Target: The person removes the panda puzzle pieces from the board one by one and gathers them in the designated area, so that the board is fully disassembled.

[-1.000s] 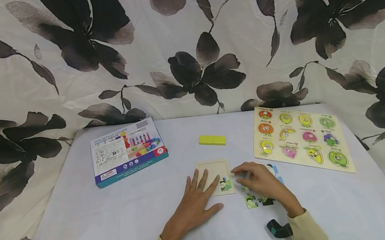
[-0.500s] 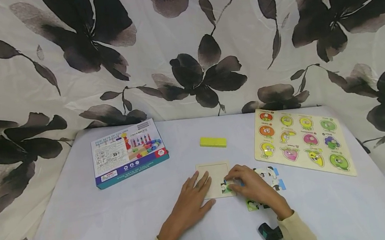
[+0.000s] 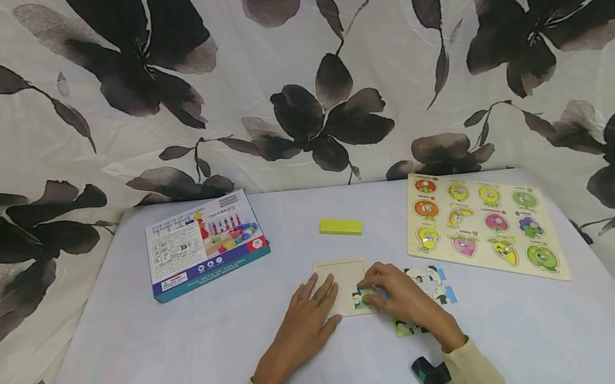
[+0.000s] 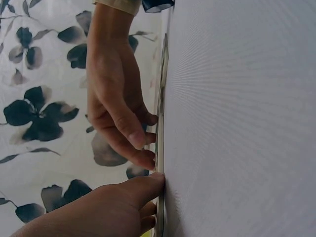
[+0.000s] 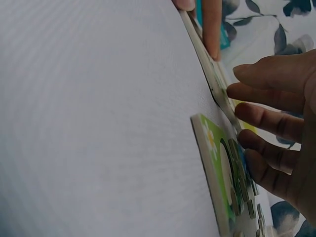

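Note:
A small pale wooden puzzle tray (image 3: 346, 272) lies in the middle of the table. My left hand (image 3: 300, 321) rests on its left side, fingers extended. Over the tray's lower right corner, my right hand (image 3: 404, 298) pinches a small puzzle piece (image 3: 360, 301) with green and black print. That piece is mostly covered by the fingertips. In the right wrist view the thumb and index fingertips (image 5: 237, 74) meet at the tray's edge. Several loose panda puzzle pieces (image 3: 433, 278) lie right of the tray, partly beneath the right hand.
A boxed toy set (image 3: 205, 246) lies at the back left. Behind the tray is a yellow-green block (image 3: 340, 227). A fruit puzzle board (image 3: 485, 228) lies at the back right. A patterned floral cloth (image 3: 299, 122) hangs behind the table.
My right hand has moved left from the loose pieces to the tray's lower right corner, then stayed there. My left hand has shifted slightly down and left, its fingers closer together.

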{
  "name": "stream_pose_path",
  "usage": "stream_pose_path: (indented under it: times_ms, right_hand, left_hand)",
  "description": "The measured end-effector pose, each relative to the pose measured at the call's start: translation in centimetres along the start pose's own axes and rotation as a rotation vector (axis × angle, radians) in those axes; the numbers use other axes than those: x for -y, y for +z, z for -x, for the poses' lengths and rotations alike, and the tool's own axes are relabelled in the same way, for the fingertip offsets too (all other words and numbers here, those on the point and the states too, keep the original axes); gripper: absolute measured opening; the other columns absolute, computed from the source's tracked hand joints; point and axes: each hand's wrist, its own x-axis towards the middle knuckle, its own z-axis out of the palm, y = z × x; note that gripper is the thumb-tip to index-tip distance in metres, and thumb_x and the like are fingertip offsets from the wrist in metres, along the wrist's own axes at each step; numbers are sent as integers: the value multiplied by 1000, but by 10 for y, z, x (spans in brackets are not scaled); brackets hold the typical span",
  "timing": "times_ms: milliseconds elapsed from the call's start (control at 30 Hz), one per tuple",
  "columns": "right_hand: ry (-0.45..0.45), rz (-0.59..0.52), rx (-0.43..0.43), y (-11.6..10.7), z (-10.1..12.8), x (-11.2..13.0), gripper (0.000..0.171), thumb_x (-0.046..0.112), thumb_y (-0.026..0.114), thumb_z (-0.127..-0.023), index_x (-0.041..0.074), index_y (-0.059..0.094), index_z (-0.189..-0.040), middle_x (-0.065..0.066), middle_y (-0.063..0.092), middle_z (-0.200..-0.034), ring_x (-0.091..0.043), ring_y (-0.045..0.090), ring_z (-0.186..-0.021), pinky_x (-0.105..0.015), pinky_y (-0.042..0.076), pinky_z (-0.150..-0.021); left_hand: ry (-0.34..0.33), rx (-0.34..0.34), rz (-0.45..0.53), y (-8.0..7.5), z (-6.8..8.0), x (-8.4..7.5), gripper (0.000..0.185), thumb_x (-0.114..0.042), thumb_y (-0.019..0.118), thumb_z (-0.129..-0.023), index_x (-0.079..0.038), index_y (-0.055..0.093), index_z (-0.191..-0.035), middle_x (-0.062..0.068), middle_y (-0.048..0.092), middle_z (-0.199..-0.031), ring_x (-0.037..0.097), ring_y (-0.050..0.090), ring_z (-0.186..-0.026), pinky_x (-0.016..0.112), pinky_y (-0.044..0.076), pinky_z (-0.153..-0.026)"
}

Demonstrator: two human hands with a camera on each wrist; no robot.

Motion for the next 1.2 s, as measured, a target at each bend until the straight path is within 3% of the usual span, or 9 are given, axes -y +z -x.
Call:
stream_pose_path:
  times_ms: [233, 567, 833, 1200]
  right_hand:
    - [1, 3, -12, 1, 0, 0, 18, 14, 72, -85, 9, 72, -102, 2, 62, -103, -17, 56, -99, -41, 48, -86]
    - [79, -103, 31, -4, 2, 2, 22, 17, 70, -87, 14, 68, -109, 6, 65, -104, -13, 56, -96, -39, 48, -86]
    - [69, -122, 55, -5, 2, 1, 24, 16, 70, -87, 14, 67, -110, 6, 67, -100, -13, 57, -90, -30, 48, -77]
    - [53, -143, 103, -6, 2, 1, 35, 6, 73, -82, 12, 63, -116, 6, 65, -99, -13, 58, -88, -29, 49, -78]
  left_hand:
    - [-5, 2, -1, 0, 1, 0, 59, -39, 53, -97, -9, 39, -147, 2, 30, -156, 29, 16, -146, 50, 17, -116]
    - [4, -16, 13, -1, 1, -1, 59, -38, 53, -97, -8, 40, -146, 3, 30, -155, 29, 16, -146, 49, 17, -116]
    - [4, -14, 13, 0, 1, 0, 58, -38, 52, -98, -9, 38, -147, 2, 29, -156, 28, 15, -147, 49, 16, -116]
    - [-2, -9, 4, -2, 2, -1, 59, -38, 52, -98, -9, 38, -147, 3, 29, -156, 28, 16, -146, 48, 17, -116]
